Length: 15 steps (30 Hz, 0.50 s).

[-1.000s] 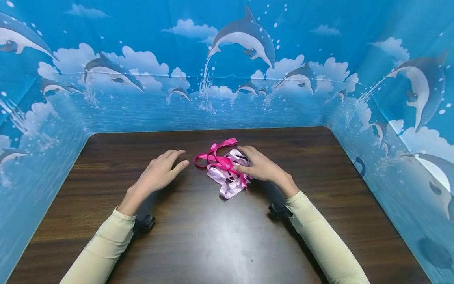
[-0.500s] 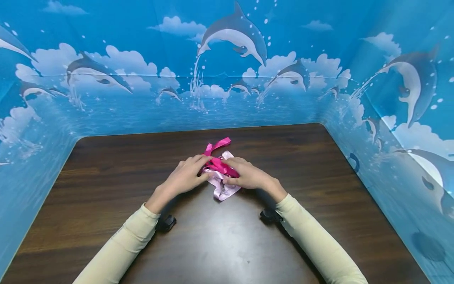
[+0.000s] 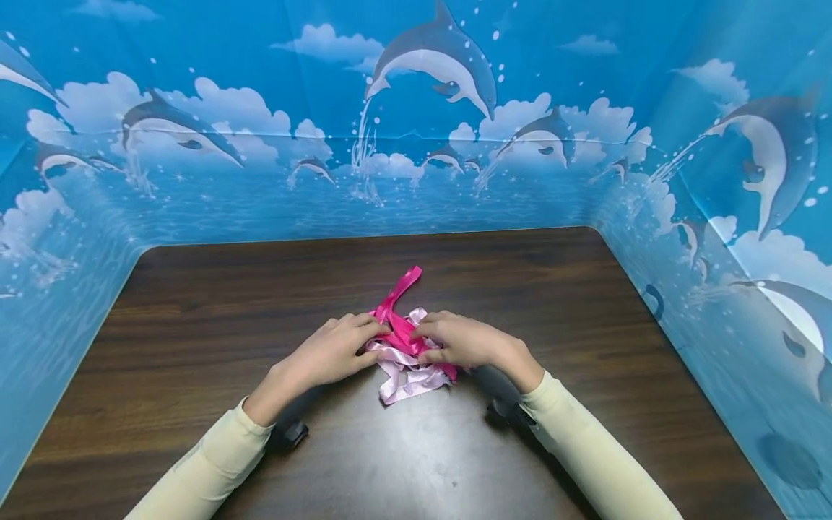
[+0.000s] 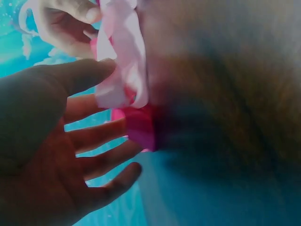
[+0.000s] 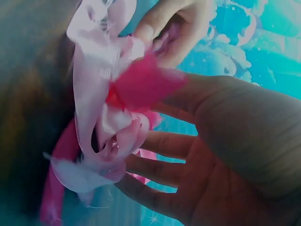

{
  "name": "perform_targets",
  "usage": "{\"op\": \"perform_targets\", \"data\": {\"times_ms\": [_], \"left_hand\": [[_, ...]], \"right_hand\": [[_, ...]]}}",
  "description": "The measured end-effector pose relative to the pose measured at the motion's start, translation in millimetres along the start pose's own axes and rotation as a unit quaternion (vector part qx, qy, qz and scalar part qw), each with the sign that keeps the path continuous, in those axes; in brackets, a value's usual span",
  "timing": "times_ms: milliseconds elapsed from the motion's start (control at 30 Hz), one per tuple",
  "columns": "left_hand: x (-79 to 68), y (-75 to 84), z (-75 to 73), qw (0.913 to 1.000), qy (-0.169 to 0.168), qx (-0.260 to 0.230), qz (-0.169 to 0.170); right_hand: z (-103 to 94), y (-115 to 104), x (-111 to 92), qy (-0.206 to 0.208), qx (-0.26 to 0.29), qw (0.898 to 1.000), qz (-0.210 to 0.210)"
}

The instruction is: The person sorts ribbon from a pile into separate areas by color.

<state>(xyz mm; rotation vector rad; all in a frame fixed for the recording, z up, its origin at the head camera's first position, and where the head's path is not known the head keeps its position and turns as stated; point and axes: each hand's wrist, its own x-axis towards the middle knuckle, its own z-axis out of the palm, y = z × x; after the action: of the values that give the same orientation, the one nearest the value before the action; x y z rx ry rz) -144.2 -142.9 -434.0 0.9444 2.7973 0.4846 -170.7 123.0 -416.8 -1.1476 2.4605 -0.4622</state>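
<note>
A loose heap of satin ribbons lies on the dark table, hot pink ribbon point(image 3: 398, 328) tangled with pale pink ribbon point(image 3: 409, 383). From the left, my left hand point(image 3: 334, 350) touches the heap. In the left wrist view its thumb overlaps the pale ribbon point(image 4: 124, 61) and its spread fingers point(image 4: 101, 134) reach along the far side. On the opposite side my right hand point(image 3: 468, 341) touches the heap too. A fold of hot pink ribbon point(image 5: 146, 84) covers its thumb tip in the right wrist view, and its relaxed fingers point(image 5: 164, 169) extend behind the pale loops.
The wood-grain table point(image 3: 416, 462) spreads around the heap. A blue dolphin-print cloth point(image 3: 260, 195) stands along its back and sides. A dark wrist device point(image 3: 288, 437) shows below the left wrist, another dark device point(image 3: 510, 412) below the right.
My left hand has come in from the left to the heap. Both hands and the ribbons are now nearer the body, and the upper hot pink loop has become a single strand pointing away.
</note>
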Motion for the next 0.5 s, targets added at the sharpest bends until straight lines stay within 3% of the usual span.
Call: {"op": "perform_targets", "data": {"times_ms": [133, 267, 500], "left_hand": [[-12.9, 10.6, -6.9, 0.9995, -0.030, 0.003, 0.009], [-19.7, 18.9, -11.5, 0.9992, -0.035, 0.005, 0.018], [-17.9, 24.4, -10.1, 0.9955, 0.047, -0.020, 0.080]], "right_hand": [[5.3, -7, -8, 0.020, -0.031, 0.999, -0.034], [8.5, -11, -12, 0.041, -0.042, 0.997, -0.058], [-5.0, -20, -19, 0.093, -0.004, 0.992, -0.081]]}}
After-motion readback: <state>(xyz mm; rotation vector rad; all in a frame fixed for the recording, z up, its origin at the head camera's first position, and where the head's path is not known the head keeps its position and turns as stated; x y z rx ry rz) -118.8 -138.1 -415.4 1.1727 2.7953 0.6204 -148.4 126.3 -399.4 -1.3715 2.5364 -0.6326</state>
